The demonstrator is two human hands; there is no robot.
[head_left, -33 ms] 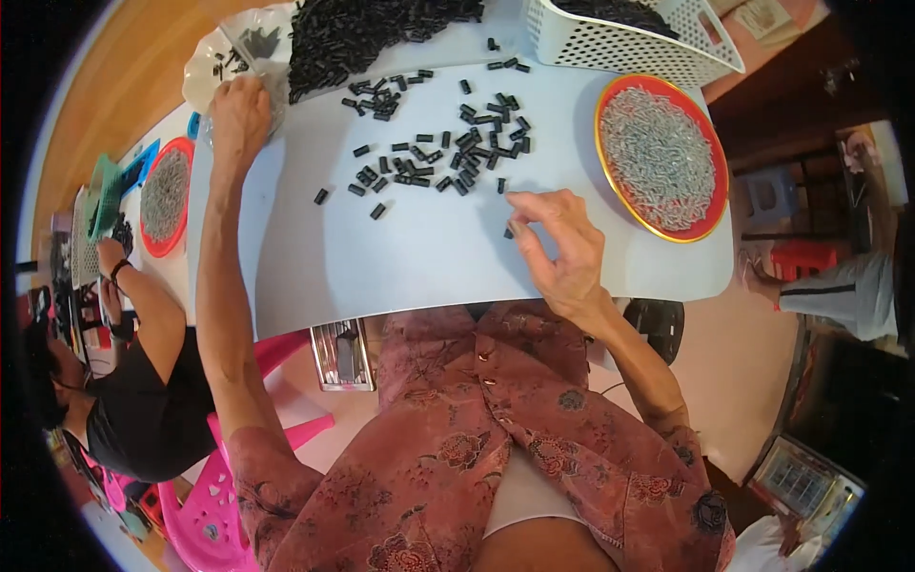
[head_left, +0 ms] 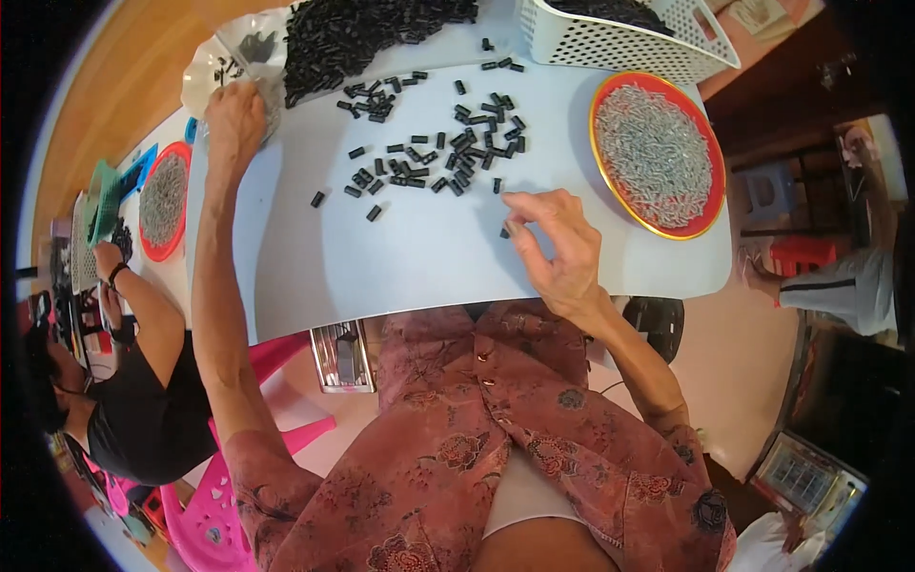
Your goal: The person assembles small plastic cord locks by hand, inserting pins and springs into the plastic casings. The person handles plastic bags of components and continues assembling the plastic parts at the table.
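Observation:
My left hand [head_left: 235,119] reaches to the far left of the pale table, its fingers bent down over a clear plastic bag [head_left: 271,103] beside a white scalloped dish [head_left: 200,76] with small dark parts. Its fingertips are hidden. At the right of the table, my right hand [head_left: 564,246] has its thumb and index finger curled close together. A small black cylinder [head_left: 504,232] shows at the thumb tip and seems pinched there, partly covered. Ahead of that hand lie many loose black cylinders [head_left: 464,157], one just beyond the index finger.
A dense heap of black pieces [head_left: 329,52] fills the far left. A white perforated basket [head_left: 610,48] stands far right, near a red gold-rimmed bowl of metal screws [head_left: 658,157]. On the left, a person [head_left: 143,410] works near another red bowl [head_left: 164,202] and a pink chair [head_left: 205,520].
The view has shifted very slightly. My left hand has drawn back a little toward me; the right hand keeps the same pose, and the loose cylinders lie as before.

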